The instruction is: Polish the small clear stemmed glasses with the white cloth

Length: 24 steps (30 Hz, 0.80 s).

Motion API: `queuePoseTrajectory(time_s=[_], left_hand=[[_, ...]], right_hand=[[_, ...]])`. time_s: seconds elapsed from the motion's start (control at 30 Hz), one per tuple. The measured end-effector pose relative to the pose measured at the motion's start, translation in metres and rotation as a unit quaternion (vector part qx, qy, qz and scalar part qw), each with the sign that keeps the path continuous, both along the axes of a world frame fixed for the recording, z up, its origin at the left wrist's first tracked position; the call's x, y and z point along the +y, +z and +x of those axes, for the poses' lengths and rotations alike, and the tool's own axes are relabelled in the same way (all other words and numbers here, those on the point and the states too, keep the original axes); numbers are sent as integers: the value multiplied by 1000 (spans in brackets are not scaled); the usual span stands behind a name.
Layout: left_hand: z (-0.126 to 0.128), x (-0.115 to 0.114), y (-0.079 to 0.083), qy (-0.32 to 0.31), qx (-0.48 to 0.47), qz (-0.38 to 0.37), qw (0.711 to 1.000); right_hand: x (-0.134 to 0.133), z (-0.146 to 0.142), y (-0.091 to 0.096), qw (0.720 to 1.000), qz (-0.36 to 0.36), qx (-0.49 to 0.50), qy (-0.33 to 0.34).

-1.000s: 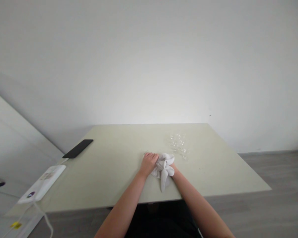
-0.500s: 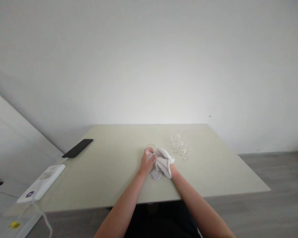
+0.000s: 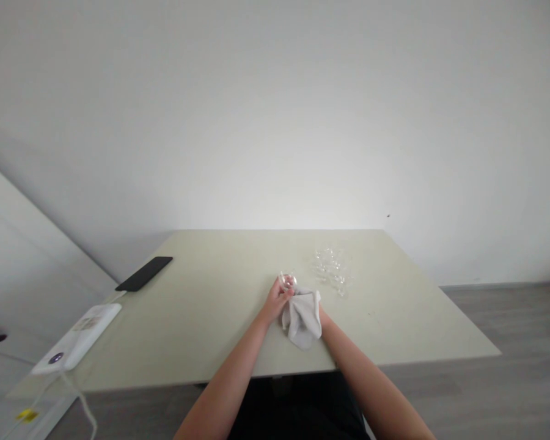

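My left hand (image 3: 276,298) is wrapped round a small clear glass (image 3: 288,280), which is tilted and held over the middle of the table. Right beside it, a pale grey cloth (image 3: 304,318) hangs in folds from my right hand (image 3: 321,313). The cloth covers most of the right fingers and touches the lower side of the glass. To the right and farther back lies a cluster of clear, shiny pieces (image 3: 330,267) that look like glass or plastic; their exact kind is too small to make out.
The pale table (image 3: 211,318) stands against a white wall. On its left edge lie a black flat slab (image 3: 145,274) and a white power strip-like box (image 3: 77,339) with a white cable (image 3: 85,406). Grey wood flooring (image 3: 508,391) shows at the right.
The glass in my left hand has moved slightly right and tilted. The cloth has shifted and now hangs lower, in front of the right hand.
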State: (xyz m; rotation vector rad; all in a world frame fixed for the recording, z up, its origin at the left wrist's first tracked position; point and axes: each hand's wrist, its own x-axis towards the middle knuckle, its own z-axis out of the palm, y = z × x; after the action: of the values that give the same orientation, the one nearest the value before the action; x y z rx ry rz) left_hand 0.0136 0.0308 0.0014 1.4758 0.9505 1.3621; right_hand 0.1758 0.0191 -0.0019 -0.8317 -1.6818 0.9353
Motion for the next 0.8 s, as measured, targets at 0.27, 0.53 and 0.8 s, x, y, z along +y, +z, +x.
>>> queuePoseTrajectory(time_s=[0.27,0.53,0.8], left_hand=[[0,0,14,-14,-161,-76,984],[-2,1,11,-20,-170,-68,983],[-1,2,9,-29,-184,-81,979]], right_hand=[[8,0,-8,999,-13,9,35],[3,-2,-1,998,-15,21,55],[6,0,-6,998,-5,0,58]])
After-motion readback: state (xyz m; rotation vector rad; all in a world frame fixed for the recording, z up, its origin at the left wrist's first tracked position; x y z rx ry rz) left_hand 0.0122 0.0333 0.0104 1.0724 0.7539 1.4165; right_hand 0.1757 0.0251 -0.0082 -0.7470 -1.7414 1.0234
